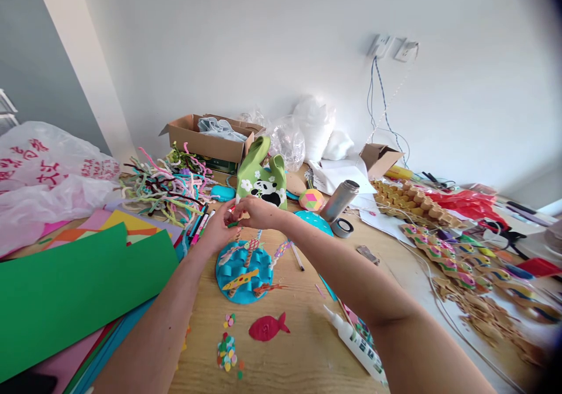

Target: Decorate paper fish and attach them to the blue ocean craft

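Above the far edge of a round blue paper craft (244, 265), my left hand (219, 228) and my right hand (254, 212) meet with bent, closed fingers. A small green bit (232, 224) shows between them, too small to name, and I cannot tell which hand grips it. Curled blue strips and paper fish, including a yellow fish (240, 280), stand on the craft. Nearer me lie a red fish cutout (268, 326) and several colored paper dots (227, 352). Behind my hands stands a green panda bag (262, 177).
Green card sheets (88, 294) and a heap of pipe cleaners (167, 186) lie left. A glue bottle (357, 344), a metal flask (340, 201) and its lid (342, 228) are right, with painted egg-carton pieces (443, 256) beyond. A cardboard box (202, 139) stands by the wall.
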The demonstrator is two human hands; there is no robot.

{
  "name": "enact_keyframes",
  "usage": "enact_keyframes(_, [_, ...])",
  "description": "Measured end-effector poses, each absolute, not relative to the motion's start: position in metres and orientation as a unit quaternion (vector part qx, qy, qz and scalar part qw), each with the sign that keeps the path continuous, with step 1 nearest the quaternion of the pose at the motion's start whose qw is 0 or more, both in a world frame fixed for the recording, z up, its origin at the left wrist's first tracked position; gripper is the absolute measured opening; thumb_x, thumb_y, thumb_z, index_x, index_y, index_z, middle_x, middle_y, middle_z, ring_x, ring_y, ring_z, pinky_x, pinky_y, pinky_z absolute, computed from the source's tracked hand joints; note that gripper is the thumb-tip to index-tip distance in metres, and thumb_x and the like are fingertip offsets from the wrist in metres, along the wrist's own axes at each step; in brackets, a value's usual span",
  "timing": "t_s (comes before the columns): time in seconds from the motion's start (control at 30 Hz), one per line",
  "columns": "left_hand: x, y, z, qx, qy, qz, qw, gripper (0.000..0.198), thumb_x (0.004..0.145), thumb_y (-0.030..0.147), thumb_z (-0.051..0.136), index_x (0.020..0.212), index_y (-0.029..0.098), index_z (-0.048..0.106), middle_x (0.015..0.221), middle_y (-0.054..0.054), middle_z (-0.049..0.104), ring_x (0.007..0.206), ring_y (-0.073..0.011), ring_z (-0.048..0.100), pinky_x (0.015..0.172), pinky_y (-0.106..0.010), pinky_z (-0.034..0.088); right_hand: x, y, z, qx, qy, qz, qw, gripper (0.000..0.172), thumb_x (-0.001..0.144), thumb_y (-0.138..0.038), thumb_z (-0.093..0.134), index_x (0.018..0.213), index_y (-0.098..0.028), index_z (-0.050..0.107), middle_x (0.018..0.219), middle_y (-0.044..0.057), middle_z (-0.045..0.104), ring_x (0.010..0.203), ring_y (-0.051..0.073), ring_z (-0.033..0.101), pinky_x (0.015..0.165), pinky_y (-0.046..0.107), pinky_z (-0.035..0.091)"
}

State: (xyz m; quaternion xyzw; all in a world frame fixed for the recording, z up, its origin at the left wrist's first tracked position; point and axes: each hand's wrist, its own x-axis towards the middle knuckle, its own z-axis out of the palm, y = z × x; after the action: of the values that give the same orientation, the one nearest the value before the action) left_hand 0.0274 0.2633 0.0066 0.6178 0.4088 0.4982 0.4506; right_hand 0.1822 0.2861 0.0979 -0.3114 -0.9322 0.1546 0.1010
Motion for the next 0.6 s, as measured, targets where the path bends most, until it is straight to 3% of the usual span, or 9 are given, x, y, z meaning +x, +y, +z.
enact_keyframes(0.17, [0.027, 0.264, 0.008, 0.622, 0.412, 0.501, 0.439, 0.069, 0.059, 0.011, 0.068, 0.126, 0.017, 0.052, 0.077, 0.002, 0.066, 0.078, -0.0173, 0.064, 0.079, -0.034, 0.052, 0.186, 0.288, 0.098, -0.31, -0.919, 0.207, 0.128, 0.038, 0.072, -0.002, 0.068, 0.108, -0.014, 0.066, 0.094, 0.005, 0.068, 0.084, 0.016, 0.062, 0.077, 0.026, 0.044])
enact_keyframes(0.27, [0.026, 0.266, 0.004, 0.618, 0.409, 0.501, 0.446, 0.069, 0.059, 0.013, 0.07, 0.126, 0.018, 0.052, 0.071, 0.004, 0.063, 0.075, -0.0177, 0.064, 0.075, -0.034, 0.052, 0.186, 0.288, 0.097, -0.307, -0.921, 0.197, 0.134, 0.046, 0.07, 0.0, 0.068, 0.114, -0.016, 0.062, 0.091, 0.003, 0.069, 0.086, 0.016, 0.061, 0.081, 0.028, 0.042])
enact_keyframes(0.6, [0.024, 0.27, -0.009, 0.6, 0.406, 0.512, 0.463, 0.1, 0.062, 0.019, 0.071, 0.149, 0.019, 0.022, 0.072, 0.007, 0.061, 0.069, -0.0153, 0.063, 0.069, -0.029, 0.051, 0.179, 0.281, 0.091, -0.314, -0.927, 0.162, 0.128, 0.055, 0.072, 0.005, 0.058, 0.123, -0.014, 0.053, 0.082, 0.002, 0.067, 0.09, 0.02, 0.056, 0.077, 0.028, 0.04])
